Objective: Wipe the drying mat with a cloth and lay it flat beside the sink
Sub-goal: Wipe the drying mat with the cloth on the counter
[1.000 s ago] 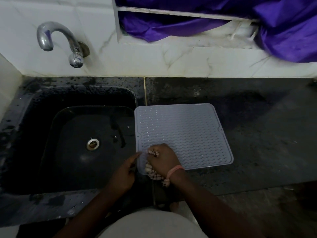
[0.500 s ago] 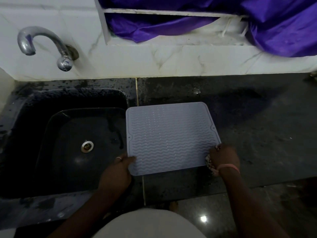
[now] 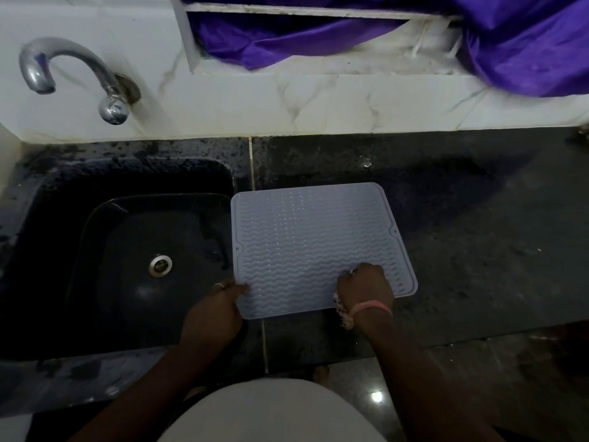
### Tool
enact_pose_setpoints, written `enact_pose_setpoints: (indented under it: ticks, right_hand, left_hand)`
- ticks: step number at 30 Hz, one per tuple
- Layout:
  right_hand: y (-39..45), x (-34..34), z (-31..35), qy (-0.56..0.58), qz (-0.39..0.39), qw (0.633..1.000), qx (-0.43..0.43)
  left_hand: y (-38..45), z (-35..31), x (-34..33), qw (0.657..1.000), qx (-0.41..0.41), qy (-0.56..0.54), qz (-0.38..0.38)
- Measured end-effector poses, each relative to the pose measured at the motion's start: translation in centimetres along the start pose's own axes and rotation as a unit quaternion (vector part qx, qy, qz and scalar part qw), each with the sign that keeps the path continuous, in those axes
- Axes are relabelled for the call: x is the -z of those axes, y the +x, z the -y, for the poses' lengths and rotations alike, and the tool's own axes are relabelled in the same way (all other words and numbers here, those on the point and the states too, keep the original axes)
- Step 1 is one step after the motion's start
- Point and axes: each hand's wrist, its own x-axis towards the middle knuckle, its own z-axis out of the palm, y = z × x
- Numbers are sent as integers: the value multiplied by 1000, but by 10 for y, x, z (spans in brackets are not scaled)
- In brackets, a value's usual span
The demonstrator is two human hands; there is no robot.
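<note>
While the dark countertop fills the middle band of the frame, the black sink is sunk into its left half, with a round drain at the basin's centre. Across the top runs white marble tiling, purple fabric spilling over a ledge at upper right and a chrome tap at upper left. Just right of the sink, the pale grey drying mat lies flat on the counter, its left edge along the basin's rim. On the mat's lower right, the right hand is curled over a patterned cloth, pressing it down; only a bit of cloth peeks out at the wrist. At the mat's lower left corner, the left hand seems to pin the edge with its fingertips, though its grip is unclear.
</note>
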Motion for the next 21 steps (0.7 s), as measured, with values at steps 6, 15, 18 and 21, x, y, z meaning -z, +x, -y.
enact_pose_setpoints:
  ticks: [6, 15, 18, 21]
  right_hand:
    - [-29, -28, 30, -22, 29, 997, 68]
    - [-65, -56, 69, -23, 72, 986, 146]
    - [-73, -64, 78, -37, 79, 981, 171]
    - [-81, -71, 87, -42, 77, 975, 202]
  left_hand:
    - [-1, 5, 3, 999, -12, -36, 10]
    - [-9, 0, 14, 994, -44, -97, -2]
    - [-13, -4, 20, 984, -84, -158, -19]
    - [-15, 6, 16, 974, -97, -202, -9]
